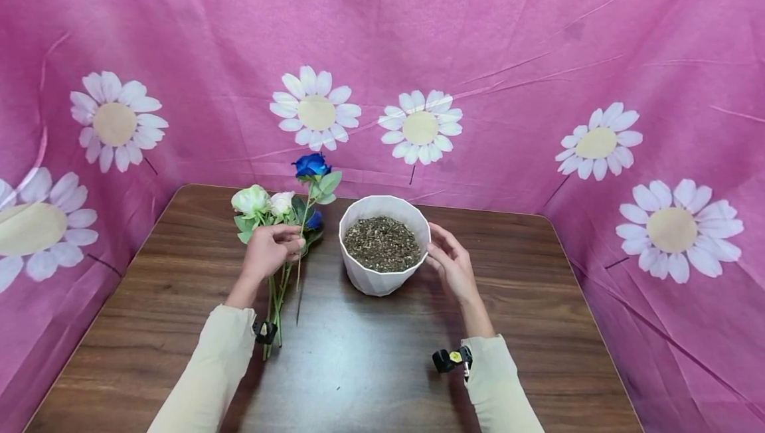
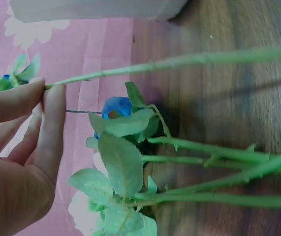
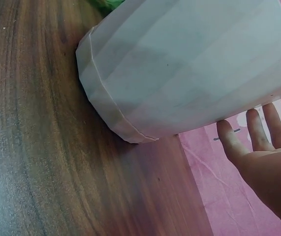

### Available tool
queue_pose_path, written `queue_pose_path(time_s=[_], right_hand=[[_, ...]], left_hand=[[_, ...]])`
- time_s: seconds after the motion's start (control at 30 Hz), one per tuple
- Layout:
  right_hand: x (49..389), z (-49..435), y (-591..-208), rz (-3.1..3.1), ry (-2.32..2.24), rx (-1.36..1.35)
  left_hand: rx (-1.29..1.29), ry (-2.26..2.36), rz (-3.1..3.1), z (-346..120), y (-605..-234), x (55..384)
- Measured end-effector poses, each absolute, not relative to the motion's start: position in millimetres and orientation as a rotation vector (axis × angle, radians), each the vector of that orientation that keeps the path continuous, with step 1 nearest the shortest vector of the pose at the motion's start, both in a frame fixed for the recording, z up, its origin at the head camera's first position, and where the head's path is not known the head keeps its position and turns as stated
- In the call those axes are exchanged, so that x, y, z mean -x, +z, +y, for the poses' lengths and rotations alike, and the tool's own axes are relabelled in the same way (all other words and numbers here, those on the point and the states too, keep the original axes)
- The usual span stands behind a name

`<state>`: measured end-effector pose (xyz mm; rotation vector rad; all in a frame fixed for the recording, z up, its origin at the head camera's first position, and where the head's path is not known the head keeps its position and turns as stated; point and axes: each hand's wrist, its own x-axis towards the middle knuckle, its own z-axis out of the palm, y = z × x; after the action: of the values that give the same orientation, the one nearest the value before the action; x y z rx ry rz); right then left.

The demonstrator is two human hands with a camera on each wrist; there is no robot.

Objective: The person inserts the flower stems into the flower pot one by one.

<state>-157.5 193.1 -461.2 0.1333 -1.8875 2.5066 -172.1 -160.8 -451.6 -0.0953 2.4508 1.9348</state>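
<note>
My left hand pinches the green stem of a blue rose between thumb and fingers. In the head view the rose stands nearly upright, its bloom above the hand and the stem end below. Under that hand lie other roses: a pale green-white rose, a pinkish-white rose and a second blue rose. To their right stands a white faceted pot holding dark soil. Spread fingertips of my right hand touch the pot's right side; the right wrist view shows the fingers lightly bent against its wall.
The brown wooden table ends in a rounded back edge close behind the pot and flowers. A pink cloth printed with large white daisies hangs around its back and sides. Stems of the lying roses point toward the front.
</note>
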Motion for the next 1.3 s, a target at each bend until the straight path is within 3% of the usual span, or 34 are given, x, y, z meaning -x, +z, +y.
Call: queue_pose_path(time_s=[0.63,1.3], right_hand=[[159,194,-463,-1.895,2.517,-0.13],[159,194,-464,-1.89,2.514,-0.142]], left_hand=[[0.304,2.655,1.78,-155,-443,173],[0.415,2.896,1.528,-153,-422,176]])
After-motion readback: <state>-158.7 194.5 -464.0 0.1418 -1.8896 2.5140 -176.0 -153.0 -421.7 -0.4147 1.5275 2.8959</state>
